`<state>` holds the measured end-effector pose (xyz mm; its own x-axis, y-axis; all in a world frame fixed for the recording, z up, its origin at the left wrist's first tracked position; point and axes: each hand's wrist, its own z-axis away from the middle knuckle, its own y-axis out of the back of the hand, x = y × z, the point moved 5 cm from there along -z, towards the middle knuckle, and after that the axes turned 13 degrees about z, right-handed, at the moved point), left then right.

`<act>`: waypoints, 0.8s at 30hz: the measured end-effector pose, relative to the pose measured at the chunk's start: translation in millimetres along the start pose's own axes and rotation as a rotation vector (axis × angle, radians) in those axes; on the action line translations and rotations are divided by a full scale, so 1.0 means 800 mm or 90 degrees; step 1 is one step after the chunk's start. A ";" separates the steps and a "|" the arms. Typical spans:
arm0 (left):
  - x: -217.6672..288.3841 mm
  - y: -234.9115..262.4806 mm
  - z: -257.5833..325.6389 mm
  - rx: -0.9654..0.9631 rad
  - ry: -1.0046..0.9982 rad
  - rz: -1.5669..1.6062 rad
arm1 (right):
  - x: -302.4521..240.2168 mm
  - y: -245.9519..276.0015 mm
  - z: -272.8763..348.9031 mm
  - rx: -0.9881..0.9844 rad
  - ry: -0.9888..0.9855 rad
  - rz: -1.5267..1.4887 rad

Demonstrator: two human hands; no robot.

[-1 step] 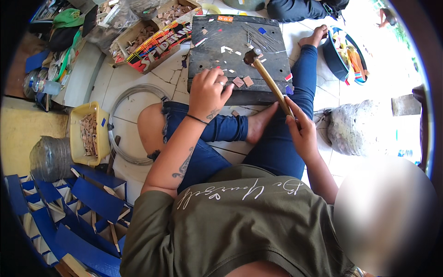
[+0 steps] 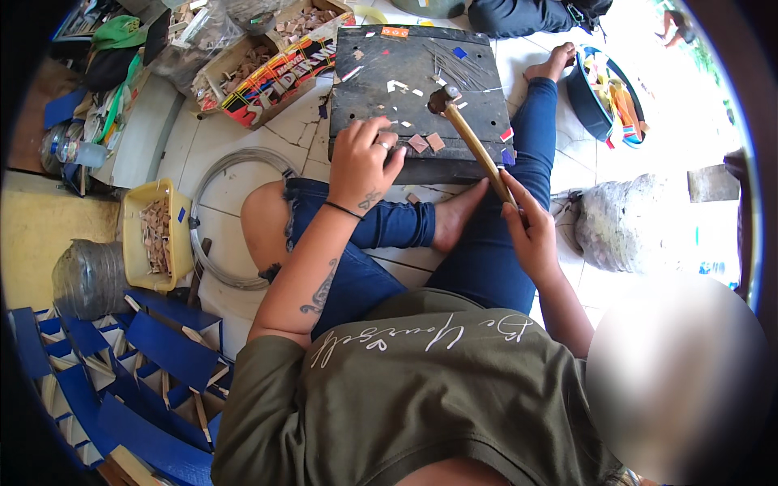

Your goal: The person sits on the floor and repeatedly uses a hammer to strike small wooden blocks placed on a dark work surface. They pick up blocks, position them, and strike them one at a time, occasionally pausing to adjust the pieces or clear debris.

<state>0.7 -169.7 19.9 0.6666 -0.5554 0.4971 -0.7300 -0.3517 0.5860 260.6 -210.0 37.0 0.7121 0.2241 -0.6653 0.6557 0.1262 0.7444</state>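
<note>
My right hand [image 2: 531,217] is wrapped round the wooden handle of a hammer [image 2: 476,146]. Its metal head lies over the dark work block [image 2: 356,89]. On the block's near left part rests my left hand [image 2: 366,162], fingers bent and thumb apart, with no held thing visible; its fingertips are partly hidden. Just right of those fingers lie two small brown wooden squares [image 2: 426,143]. Pale scraps [image 2: 395,86] are scattered farther back, and thin metal rods [image 2: 462,69] lie at the far right of the block.
A yellow bin of wooden pieces [image 2: 136,251] and a wire coil [image 2: 207,202] stand at left. Beyond them is a cardboard box of similar pieces [image 2: 279,89]. Blue panels [image 2: 166,340] crowd the lower left. A dark tub of ribbons [image 2: 579,89] sits at far right, beyond my foot.
My left hand has shifted very slightly to the left on the block. The hammer and my right hand stay in the same place.
</note>
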 end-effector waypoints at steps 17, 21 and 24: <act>-0.024 0.036 0.027 0.008 0.053 0.004 | -0.035 -0.028 -0.001 -0.022 0.103 0.086; -0.023 0.035 0.027 0.020 0.042 0.003 | -0.043 -0.032 -0.011 -0.021 0.134 0.137; -0.022 0.034 0.028 0.019 0.042 -0.007 | -0.042 -0.029 -0.015 -0.019 0.125 0.154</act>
<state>-34.1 -186.5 12.8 0.6821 -0.5012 0.5325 -0.7264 -0.3804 0.5724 218.4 -208.8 42.9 0.7823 0.4338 -0.4471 0.4636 0.0740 0.8830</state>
